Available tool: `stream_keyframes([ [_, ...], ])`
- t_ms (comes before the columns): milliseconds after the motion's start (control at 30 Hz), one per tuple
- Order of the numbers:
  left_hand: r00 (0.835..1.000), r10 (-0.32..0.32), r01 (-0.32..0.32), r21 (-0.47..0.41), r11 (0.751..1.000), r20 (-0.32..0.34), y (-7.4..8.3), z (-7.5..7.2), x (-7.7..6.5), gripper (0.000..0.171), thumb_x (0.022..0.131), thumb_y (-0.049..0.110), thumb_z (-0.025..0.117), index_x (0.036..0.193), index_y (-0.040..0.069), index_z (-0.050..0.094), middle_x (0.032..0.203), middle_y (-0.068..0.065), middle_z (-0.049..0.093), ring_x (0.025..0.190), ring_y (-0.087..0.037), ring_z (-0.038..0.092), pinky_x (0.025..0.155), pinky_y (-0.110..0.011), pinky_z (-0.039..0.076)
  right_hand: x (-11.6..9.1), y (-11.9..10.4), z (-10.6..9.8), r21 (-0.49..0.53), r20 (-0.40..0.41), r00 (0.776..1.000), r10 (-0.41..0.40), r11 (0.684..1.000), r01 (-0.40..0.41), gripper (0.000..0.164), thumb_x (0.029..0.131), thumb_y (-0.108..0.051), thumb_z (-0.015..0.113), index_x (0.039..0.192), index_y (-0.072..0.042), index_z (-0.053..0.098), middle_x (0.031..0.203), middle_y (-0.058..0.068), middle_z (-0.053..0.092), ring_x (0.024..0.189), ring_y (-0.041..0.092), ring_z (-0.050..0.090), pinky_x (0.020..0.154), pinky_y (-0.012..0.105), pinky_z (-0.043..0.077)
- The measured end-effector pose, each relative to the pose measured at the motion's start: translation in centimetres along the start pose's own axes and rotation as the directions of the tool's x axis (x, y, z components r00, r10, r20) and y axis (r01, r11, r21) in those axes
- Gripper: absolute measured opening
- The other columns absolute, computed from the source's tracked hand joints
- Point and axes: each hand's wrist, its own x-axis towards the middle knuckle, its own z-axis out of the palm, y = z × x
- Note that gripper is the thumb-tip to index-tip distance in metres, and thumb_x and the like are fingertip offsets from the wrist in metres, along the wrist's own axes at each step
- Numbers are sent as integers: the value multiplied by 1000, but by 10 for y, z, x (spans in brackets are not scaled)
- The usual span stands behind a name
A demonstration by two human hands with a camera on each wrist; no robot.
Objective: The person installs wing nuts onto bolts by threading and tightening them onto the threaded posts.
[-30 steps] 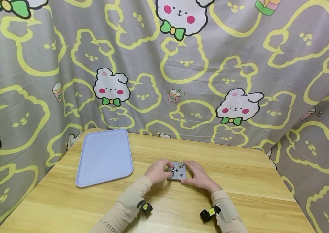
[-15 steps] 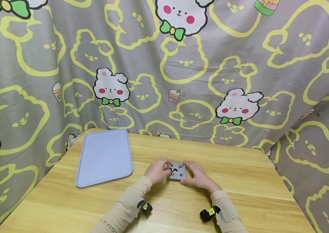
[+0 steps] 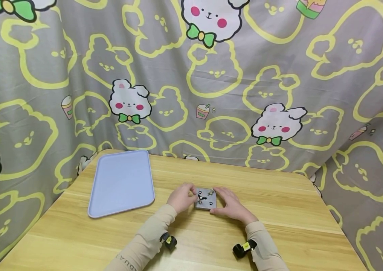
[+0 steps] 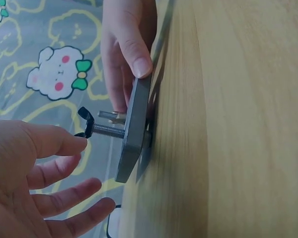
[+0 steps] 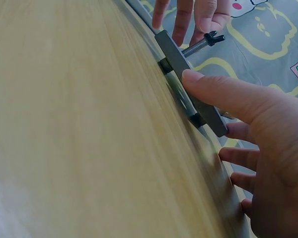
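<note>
While a shallow blue tray (image 3: 121, 182) lies toward the far left of the wooden bench (image 3: 279, 203), its smooth floor showing inside a low raised rim, a grey block (image 3: 206, 202) sits well apart from it, nearer the middle. Short dark feet (image 5: 165, 65) hold the block just off the wood, with a narrow gap beneath. At its near left stands a screw (image 4: 108, 131) with a black wing-shaped head, its threaded shank standing well above the top face; a silver bolt (image 3: 211, 192) stands at the far right corner, and two round holes (image 3: 211, 203) show at the far left and near right. The left hand (image 3: 180, 197) is at the wing head, its thumb reaching the lower wing and its other fingers spread apart beside the block; whether it pinches the head cannot be told, as the thumb hides the contact. The right hand (image 3: 232, 207) is clamped on the block, thumb against the near side, fingers at the far right, close by the silver bolt. Both forearms wear beige sleeves (image 3: 266, 241).
</note>
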Motion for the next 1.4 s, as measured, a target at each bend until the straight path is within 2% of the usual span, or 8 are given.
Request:
stream_keyframes([
  [167,1000,16,-16,8,1000,2,1,0,0,9,82,17,70,81,19,61,102,-4,67,77,-12,52,65,-28,45,0,0,0,7,-2,1000,8,1000,-8,89,80,-48,75,150,-10,36,155,14,38,147,44,21,119,64,11],
  [300,999,43,-43,-5,999,19,2,0,-1,10,80,13,70,88,17,64,106,-6,68,88,-18,60,78,-36,53,0,1,1,14,-6,1000,14,1000,-14,89,80,-47,75,150,-9,35,155,15,37,147,44,20,119,65,11],
  [433,997,47,-45,-31,999,58,4,-1,-2,18,80,11,71,97,15,67,112,-7,69,102,-26,63,89,-44,54,0,3,3,9,-10,1000,11,1000,-11,88,80,-47,75,150,-9,36,155,15,38,147,43,21,119,64,12],
  [667,992,68,-65,-30,997,108,7,-1,-4,29,79,14,76,107,15,68,119,-8,67,111,-27,62,96,-46,51,0,3,3,6,-9,1000,7,1000,-7,89,80,-49,74,150,-10,36,155,14,38,147,43,22,118,65,13],
  [867,993,66,-63,-37,997,102,7,1,-4,23,84,20,73,107,17,69,119,-9,66,108,-27,62,93,-46,52,0,1,2,1,-3,1000,15,1000,-15,89,80,-49,74,150,-10,36,155,14,38,147,43,21,119,64,12],
  [1067,998,36,-34,-35,999,58,4,-1,-3,23,87,18,69,110,15,68,119,-9,66,106,-26,63,89,-44,53,-1,-1,0,2,2,1000,21,1000,-21,89,80,-48,75,150,-9,36,155,15,38,147,44,20,119,65,12],
  [1267,1000,26,-26,11,1000,-2,4,-4,-3,8,85,20,69,86,16,63,103,-6,68,82,-17,59,69,-33,51,0,-1,1,12,4,1000,26,1000,-26,89,80,-49,74,150,-10,36,155,14,38,148,42,20,119,65,11],
  [1400,1000,27,-27,21,999,-9,4,-4,-3,10,86,20,69,80,19,61,98,-5,68,85,-17,60,73,-35,53,1,0,1,8,3,1000,26,1000,-27,89,80,-50,74,150,-11,36,155,13,37,148,42,20,119,64,12],
])
